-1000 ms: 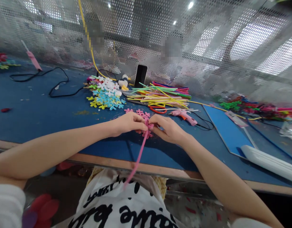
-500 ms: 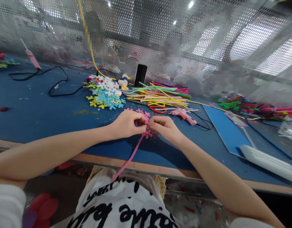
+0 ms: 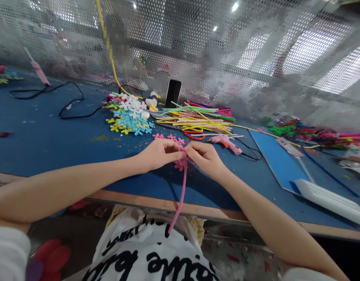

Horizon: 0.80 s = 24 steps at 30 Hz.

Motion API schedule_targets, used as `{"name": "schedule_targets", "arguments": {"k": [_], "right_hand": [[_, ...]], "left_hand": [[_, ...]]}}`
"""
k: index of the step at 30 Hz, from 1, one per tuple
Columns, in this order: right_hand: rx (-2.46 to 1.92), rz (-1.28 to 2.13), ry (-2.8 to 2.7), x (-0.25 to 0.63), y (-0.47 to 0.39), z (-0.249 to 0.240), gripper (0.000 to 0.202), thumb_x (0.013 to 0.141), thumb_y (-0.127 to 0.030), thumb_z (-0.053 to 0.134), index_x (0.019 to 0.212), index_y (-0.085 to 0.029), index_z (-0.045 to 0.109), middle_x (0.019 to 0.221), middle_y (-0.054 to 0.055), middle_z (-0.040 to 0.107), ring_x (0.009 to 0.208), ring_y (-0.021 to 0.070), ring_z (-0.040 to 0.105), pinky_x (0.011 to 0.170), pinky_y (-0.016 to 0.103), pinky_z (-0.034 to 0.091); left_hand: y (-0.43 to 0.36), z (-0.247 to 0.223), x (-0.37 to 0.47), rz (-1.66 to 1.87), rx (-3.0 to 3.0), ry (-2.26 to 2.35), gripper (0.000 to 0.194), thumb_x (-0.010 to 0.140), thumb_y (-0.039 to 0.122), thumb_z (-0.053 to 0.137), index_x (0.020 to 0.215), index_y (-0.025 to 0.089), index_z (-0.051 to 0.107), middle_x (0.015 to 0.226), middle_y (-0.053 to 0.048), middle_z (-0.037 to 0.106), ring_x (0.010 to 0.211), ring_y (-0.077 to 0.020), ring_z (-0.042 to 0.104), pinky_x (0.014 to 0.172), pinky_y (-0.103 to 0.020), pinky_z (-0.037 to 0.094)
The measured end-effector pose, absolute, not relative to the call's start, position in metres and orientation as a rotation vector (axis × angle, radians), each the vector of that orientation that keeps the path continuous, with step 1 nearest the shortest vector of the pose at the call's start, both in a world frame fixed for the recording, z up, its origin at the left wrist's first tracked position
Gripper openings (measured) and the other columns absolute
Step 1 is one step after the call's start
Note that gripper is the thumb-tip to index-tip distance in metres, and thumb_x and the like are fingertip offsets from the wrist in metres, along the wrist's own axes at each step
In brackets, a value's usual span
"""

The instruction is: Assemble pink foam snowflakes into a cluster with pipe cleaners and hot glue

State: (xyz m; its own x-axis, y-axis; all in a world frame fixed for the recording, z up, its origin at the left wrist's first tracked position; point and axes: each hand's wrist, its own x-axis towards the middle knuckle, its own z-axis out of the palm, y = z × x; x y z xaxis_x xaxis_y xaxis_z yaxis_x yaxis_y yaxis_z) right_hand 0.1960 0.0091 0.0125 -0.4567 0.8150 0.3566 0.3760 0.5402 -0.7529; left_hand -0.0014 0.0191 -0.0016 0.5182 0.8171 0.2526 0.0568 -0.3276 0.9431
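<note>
Both hands meet above the near part of the blue table, pinching a pink pipe cleaner (image 3: 182, 191). My left hand (image 3: 159, 154) is closed, thumb and forefinger at its upper end. My right hand (image 3: 205, 157) is closed too, its fingertips touching those of the left at the same spot. From there the free length hangs down past the table edge in front of the apron. Small pink pipe-cleaner flowers (image 3: 171, 137) lie just behind and under the fingers, partly hidden by them.
Behind the hands lie a pile of white, blue and yellow flowers (image 3: 131, 117), a heap of loose pipe cleaners (image 3: 200, 119), orange-handled scissors (image 3: 194, 135) and a pink glue gun (image 3: 227, 144). A phone (image 3: 173, 93) leans at the mesh. A blue board (image 3: 278, 164) lies right.
The hanging end of the pink pipe cleaner has swung right, from slanting left to nearly straight down. Both hands stay in almost the same place, fingertips now closer together.
</note>
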Motion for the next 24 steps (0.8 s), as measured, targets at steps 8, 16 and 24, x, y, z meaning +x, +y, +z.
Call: {"name": "schedule_targets", "arguments": {"k": [8,16,24], "right_hand": [[-1.035,0.988,-1.85,0.191,0.01,0.006,0.041,0.092,-0.041,0.057,0.059,-0.019,0.048,0.054,-0.004,0.041,0.051,0.0086,0.034,0.048,0.026,0.026],[-0.78,1.213,-1.677,0.2,0.022,0.002,0.028,0.082,-0.043,0.077,0.098,-0.021,0.075,0.084,0.001,0.066,0.068,0.0116,0.055,0.065,0.027,0.047],[-0.75,1.504,-1.589,0.201,0.024,0.001,0.027,0.071,-0.041,0.087,0.078,-0.019,0.074,0.079,0.001,0.066,0.067,0.0123,0.061,0.065,0.029,0.053]], "left_hand": [[0.014,0.004,-0.002,1.007,1.847,0.788,0.022,0.078,0.035,0.074,0.073,0.014,0.068,0.067,-0.002,0.07,0.062,-0.0129,0.059,0.06,-0.023,0.044],[0.016,-0.004,0.002,0.965,1.473,0.662,0.037,0.077,0.049,0.079,0.079,0.013,0.069,0.073,-0.002,0.068,0.067,-0.0116,0.058,0.066,-0.025,0.044],[0.013,-0.001,-0.001,0.874,1.461,0.563,0.036,0.074,0.046,0.083,0.073,0.014,0.068,0.072,-0.003,0.07,0.067,-0.0127,0.061,0.07,-0.028,0.049]]}}
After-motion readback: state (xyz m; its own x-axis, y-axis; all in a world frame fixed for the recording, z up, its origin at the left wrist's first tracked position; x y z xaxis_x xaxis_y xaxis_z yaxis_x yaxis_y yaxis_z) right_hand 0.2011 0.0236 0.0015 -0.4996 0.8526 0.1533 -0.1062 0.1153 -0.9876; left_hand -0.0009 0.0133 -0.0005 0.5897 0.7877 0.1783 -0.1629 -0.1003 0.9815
